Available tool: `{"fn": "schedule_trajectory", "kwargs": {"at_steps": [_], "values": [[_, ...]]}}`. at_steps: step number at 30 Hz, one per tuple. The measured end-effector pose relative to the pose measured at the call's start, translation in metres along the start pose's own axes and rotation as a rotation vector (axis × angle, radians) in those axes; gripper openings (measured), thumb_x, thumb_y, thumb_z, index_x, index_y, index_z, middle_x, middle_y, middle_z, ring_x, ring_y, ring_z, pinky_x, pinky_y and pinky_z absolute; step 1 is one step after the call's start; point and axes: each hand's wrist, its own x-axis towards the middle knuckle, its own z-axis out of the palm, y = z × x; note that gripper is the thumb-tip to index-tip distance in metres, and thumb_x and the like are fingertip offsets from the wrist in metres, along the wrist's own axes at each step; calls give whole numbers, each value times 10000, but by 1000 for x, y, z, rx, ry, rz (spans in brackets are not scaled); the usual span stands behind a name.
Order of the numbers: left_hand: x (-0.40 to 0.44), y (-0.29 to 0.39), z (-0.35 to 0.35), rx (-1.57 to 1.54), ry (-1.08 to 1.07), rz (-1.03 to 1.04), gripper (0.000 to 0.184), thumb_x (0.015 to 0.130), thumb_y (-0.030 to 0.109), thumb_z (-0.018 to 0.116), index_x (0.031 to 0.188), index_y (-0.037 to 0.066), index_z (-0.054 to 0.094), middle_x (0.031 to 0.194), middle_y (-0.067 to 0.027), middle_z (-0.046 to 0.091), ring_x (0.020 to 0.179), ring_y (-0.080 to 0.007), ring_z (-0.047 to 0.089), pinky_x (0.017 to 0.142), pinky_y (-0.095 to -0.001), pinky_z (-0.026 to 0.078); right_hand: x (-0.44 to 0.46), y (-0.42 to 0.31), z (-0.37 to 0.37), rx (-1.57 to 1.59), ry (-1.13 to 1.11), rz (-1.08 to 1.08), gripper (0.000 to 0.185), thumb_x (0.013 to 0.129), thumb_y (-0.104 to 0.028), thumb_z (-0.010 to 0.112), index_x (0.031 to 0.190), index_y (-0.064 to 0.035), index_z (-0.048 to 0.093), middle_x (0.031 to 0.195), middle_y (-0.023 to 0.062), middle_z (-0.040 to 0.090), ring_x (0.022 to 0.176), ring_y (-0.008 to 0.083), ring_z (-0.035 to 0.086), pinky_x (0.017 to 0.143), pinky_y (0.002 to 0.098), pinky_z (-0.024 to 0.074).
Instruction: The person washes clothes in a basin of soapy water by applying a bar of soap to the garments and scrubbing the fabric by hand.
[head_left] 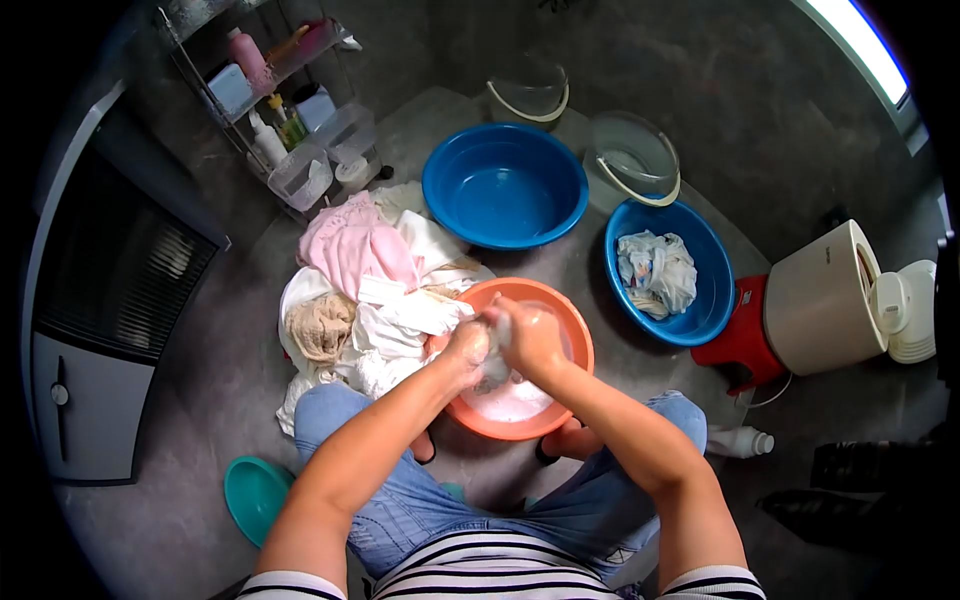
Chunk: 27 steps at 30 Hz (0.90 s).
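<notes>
An orange basin [585, 345] of whitish, sudsy water stands on the floor between my knees. Over it, my left hand [468, 347] and my right hand [532, 338] are close together, fingers closed on a wet, pale cloth [493, 368]. The cloth hangs down between them toward the suds, and its exact kind is hidden by the hands and foam. Against the basin's left side lies a heap of laundry, with white clothes [400, 325], a pink garment [360, 245] and a beige garment [320, 328].
Beyond the basin sits a blue basin [505, 200]; another blue basin [722, 290] at right holds white laundry [657, 272]. Two clear buckets stand behind. A red-and-cream appliance [820, 300] and a white bottle [740, 442] are at right, a green basin [255, 495] and bottle rack [290, 110] at left.
</notes>
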Motion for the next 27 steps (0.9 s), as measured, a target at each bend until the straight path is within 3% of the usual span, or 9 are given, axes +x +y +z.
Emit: {"fn": "schedule_trajectory", "kwargs": {"at_steps": [5,6,11,13,15,17,19,21,27], "values": [[-9,17,14,51,157,87,373,916,452,594,794,105,531,687,12,499,621,-121,509,563,-282,439,-2,20,1,218,-39,-94,278,911,-317,543,945,-84,692,797,195,659,740,376,642,691,464,490],[-7,25,14,3,3,185,396,933,442,570,717,133,452,632,26,412,573,-113,427,545,-270,383,11,27,-15,209,-433,327,387,936,-409,496,934,-92,717,829,195,664,776,376,642,724,452,491],[-24,62,6,-3,-186,234,438,970,449,489,668,154,370,602,29,322,563,-103,322,544,-246,313,-2,71,-3,85,-297,-151,477,946,-449,470,999,-30,691,827,223,655,803,368,633,751,441,477],[-23,67,-5,-66,-283,155,397,895,435,633,706,125,472,634,-5,447,585,-112,435,567,-244,380,1,65,-13,56,-324,-100,439,948,-407,488,1014,-18,680,828,216,660,788,366,631,746,436,475],[-24,58,-2,249,-115,276,344,855,399,696,795,91,556,683,-26,517,640,-120,501,630,-258,427,13,57,-32,152,-543,177,388,950,-355,505,1027,-12,670,840,200,671,772,359,629,740,421,477],[-24,57,-8,695,-85,351,329,832,220,743,1068,24,625,947,-41,625,864,-114,587,814,-253,479,13,49,-39,367,-214,361,349,952,-304,520,1034,6,659,840,174,680,759,292,631,739,378,483],[-30,59,-11,1293,40,315,398,821,217,750,1145,33,612,877,-23,621,809,-103,581,774,-257,490,22,57,-44,455,-2,468,348,955,-298,525,1034,14,655,834,155,683,761,237,632,736,357,483],[-26,55,-14,1042,-2,220,424,862,263,705,1211,51,589,840,-43,642,828,-113,606,775,-265,499,30,64,-50,642,-27,563,380,963,-330,525,1014,25,653,825,98,679,779,155,589,726,340,475],[-26,47,11,351,-228,282,319,942,244,592,1219,90,557,945,-31,631,871,-114,615,719,-263,541,22,15,-45,535,-92,329,328,900,-339,614,918,-12,605,753,136,626,740,236,618,682,370,472]]}}
